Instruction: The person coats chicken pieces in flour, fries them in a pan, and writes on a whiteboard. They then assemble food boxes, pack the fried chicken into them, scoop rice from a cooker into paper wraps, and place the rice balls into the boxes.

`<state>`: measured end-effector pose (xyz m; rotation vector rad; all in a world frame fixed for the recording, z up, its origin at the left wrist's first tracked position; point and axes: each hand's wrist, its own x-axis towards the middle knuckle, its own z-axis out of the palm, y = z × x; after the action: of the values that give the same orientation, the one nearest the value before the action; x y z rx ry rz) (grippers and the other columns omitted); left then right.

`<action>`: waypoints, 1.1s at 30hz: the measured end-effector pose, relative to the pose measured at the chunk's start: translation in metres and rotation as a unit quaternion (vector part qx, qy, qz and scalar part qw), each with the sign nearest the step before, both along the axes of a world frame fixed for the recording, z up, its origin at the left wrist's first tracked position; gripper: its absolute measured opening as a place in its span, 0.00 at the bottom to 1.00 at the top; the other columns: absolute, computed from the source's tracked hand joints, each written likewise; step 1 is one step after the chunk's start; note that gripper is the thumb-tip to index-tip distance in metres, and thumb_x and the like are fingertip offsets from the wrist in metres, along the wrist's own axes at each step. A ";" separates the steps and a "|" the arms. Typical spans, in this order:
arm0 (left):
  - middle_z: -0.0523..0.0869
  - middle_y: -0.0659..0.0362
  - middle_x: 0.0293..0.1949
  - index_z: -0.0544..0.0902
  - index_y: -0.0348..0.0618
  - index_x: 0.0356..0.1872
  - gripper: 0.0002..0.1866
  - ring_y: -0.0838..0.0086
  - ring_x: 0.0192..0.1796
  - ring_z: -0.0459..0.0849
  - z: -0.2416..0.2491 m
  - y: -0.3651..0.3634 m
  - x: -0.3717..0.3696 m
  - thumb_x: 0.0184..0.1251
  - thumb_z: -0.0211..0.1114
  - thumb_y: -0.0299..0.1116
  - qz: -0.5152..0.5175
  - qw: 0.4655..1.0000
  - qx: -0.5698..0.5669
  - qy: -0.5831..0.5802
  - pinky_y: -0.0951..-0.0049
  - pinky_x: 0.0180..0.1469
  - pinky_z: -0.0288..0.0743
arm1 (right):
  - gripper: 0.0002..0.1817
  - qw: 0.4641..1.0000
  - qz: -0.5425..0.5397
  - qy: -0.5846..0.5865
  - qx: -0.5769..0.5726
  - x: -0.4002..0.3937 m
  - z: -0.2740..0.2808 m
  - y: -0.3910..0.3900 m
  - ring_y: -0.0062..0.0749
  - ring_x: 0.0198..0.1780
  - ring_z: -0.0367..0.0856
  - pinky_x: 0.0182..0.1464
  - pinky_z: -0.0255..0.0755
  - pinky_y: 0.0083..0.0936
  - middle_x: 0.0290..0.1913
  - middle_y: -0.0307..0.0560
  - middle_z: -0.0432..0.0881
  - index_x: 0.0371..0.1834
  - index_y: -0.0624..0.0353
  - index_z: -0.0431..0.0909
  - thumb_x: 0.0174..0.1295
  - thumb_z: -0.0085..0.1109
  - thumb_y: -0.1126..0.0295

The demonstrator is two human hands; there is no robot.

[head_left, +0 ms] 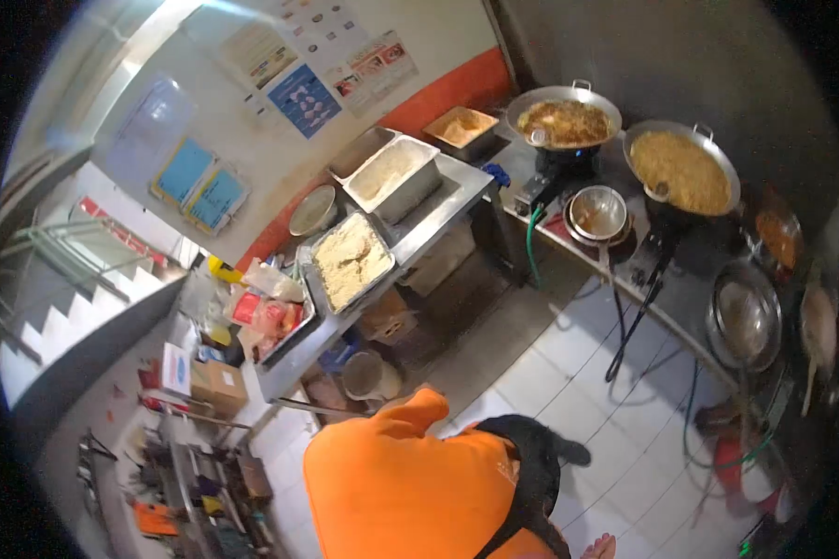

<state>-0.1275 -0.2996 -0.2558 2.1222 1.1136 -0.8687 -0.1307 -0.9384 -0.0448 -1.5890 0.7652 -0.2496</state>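
Note:
An orange top [401, 475] and black trousers fill the bottom middle of the head view, with a dark shoe [576, 454] on the tiles. At the bottom edge, part of my right hand [602, 548] shows, its fingers stretched out and nothing visible in them. It hangs over the white tiled floor, apart from the cooking gear. An orange sleeve [424, 407] is bent toward the steel table, but my left hand does not show. Nearest that sleeve is a pale bucket [370, 376] under the table.
A steel table [457, 191] carries a tray of crumbly yellowish coating [352, 260] and a deep pan of flour [391, 174]. Two woks, one of browned food [566, 124] and one of bubbling oil [680, 170], sit on burners. Strainers [598, 212] and hoses lie along the right counter.

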 end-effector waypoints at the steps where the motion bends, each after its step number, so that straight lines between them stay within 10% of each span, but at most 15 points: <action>1: 0.90 0.56 0.36 0.89 0.47 0.41 0.12 0.65 0.31 0.82 -0.007 -0.022 0.012 0.71 0.66 0.43 -0.006 1.000 -0.013 -0.017 0.65 0.33 0.79 | 0.17 0.999 0.002 0.018 -0.029 0.026 0.012 -0.014 0.39 0.45 0.88 0.47 0.84 0.29 0.46 0.58 0.89 0.50 0.73 0.84 0.69 0.68 0.66; 5: 0.90 0.55 0.41 0.89 0.48 0.46 0.13 0.67 0.34 0.83 -0.036 -0.131 0.098 0.67 0.70 0.42 -0.153 0.986 -0.043 -0.045 0.63 0.33 0.81 | 0.16 0.995 0.023 0.004 -0.097 0.093 0.043 -0.080 0.41 0.46 0.87 0.46 0.84 0.32 0.47 0.58 0.88 0.49 0.74 0.85 0.69 0.68 0.67; 8: 0.88 0.51 0.53 0.83 0.48 0.61 0.28 0.62 0.52 0.87 -0.016 -0.247 0.201 0.58 0.75 0.41 0.028 0.981 -0.146 -0.120 0.51 0.50 0.85 | 0.16 0.991 0.024 -0.033 -0.128 0.112 0.059 -0.124 0.40 0.46 0.87 0.45 0.84 0.33 0.47 0.58 0.88 0.49 0.73 0.85 0.69 0.68 0.67; 9: 0.88 0.43 0.31 0.87 0.38 0.31 0.14 0.54 0.40 0.89 -0.054 -0.279 0.231 0.53 0.66 0.40 -0.175 0.936 -0.082 -0.295 0.48 0.40 0.83 | 0.16 0.989 0.021 -0.044 -0.137 0.111 0.061 -0.139 0.40 0.45 0.87 0.45 0.84 0.34 0.47 0.58 0.88 0.49 0.72 0.85 0.69 0.68 0.67; 11: 0.89 0.42 0.35 0.86 0.39 0.31 0.18 0.43 0.42 0.87 -0.093 -0.364 0.313 0.58 0.64 0.47 -0.397 0.842 -0.086 -0.354 0.49 0.48 0.82 | 0.16 0.985 0.013 -0.069 -0.156 0.102 0.062 -0.170 0.40 0.45 0.87 0.44 0.85 0.34 0.48 0.57 0.88 0.49 0.72 0.85 0.69 0.68 0.66; 14: 0.89 0.43 0.50 0.89 0.41 0.42 0.21 0.47 0.51 0.87 0.033 -0.492 0.335 0.64 0.64 0.49 -0.335 0.858 -0.165 -0.353 0.52 0.53 0.81 | 0.17 0.981 0.010 -0.078 -0.179 0.074 0.063 -0.224 0.40 0.44 0.87 0.43 0.85 0.36 0.47 0.56 0.88 0.49 0.68 0.86 0.69 0.69 0.63; 16: 0.88 0.45 0.53 0.89 0.43 0.47 0.21 0.51 0.53 0.87 0.028 -0.554 0.334 0.68 0.66 0.51 -0.314 0.822 -0.240 -0.410 0.54 0.55 0.80 | 0.18 0.979 0.006 -0.048 -0.198 0.043 0.068 -0.267 0.41 0.42 0.87 0.41 0.86 0.37 0.45 0.53 0.88 0.48 0.63 0.86 0.68 0.69 0.57; 18: 0.90 0.48 0.51 0.87 0.44 0.51 0.23 0.54 0.55 0.87 0.029 -0.590 0.318 0.69 0.66 0.53 -0.340 0.825 -0.243 -0.380 0.55 0.59 0.79 | 0.17 0.986 -0.004 -0.031 -0.164 0.015 -0.033 -0.393 0.19 0.28 0.74 0.25 0.66 0.18 0.36 0.43 0.84 0.56 0.62 0.81 0.73 0.57 0.61; 19: 0.89 0.46 0.53 0.85 0.40 0.56 0.24 0.57 0.57 0.86 0.011 -0.587 0.300 0.72 0.65 0.50 -0.395 0.754 -0.291 -0.438 0.58 0.60 0.79 | 0.17 0.987 -0.043 -0.005 -0.156 0.008 0.041 -0.362 0.20 0.27 0.73 0.24 0.65 0.17 0.38 0.42 0.84 0.58 0.63 0.81 0.75 0.54 0.64; 21: 0.89 0.46 0.53 0.79 0.44 0.67 0.25 0.58 0.53 0.86 -0.013 -0.596 0.267 0.78 0.58 0.48 -0.617 0.739 -0.051 -0.265 0.56 0.55 0.80 | 0.12 0.975 -0.125 -0.057 -0.175 -0.027 0.051 -0.375 0.25 0.27 0.74 0.28 0.69 0.26 0.36 0.44 0.83 0.49 0.63 0.81 0.76 0.54 0.65; 26: 0.89 0.48 0.50 0.79 0.43 0.64 0.23 0.59 0.51 0.87 -0.040 -0.699 0.211 0.76 0.58 0.45 -0.530 0.820 -0.193 -0.094 0.57 0.51 0.81 | 0.19 0.945 -0.068 -0.183 -0.263 -0.113 0.188 -0.387 0.27 0.18 0.67 0.24 0.63 0.33 0.15 0.45 0.70 0.22 0.62 0.75 0.72 0.61 0.64; 33: 0.89 0.49 0.47 0.80 0.41 0.61 0.21 0.61 0.47 0.88 -0.018 -0.942 0.077 0.75 0.58 0.42 -0.511 0.814 -0.242 0.135 0.58 0.47 0.82 | 0.17 0.959 -0.151 -0.027 -0.238 -0.310 0.163 -0.572 0.37 0.23 0.79 0.30 0.73 0.33 0.22 0.50 0.80 0.31 0.62 0.82 0.71 0.64 0.60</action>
<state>-0.0502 -1.2415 -0.2735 2.0804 -0.2969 -1.7353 -0.4407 -1.5106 0.1182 -1.8987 0.9540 -0.7427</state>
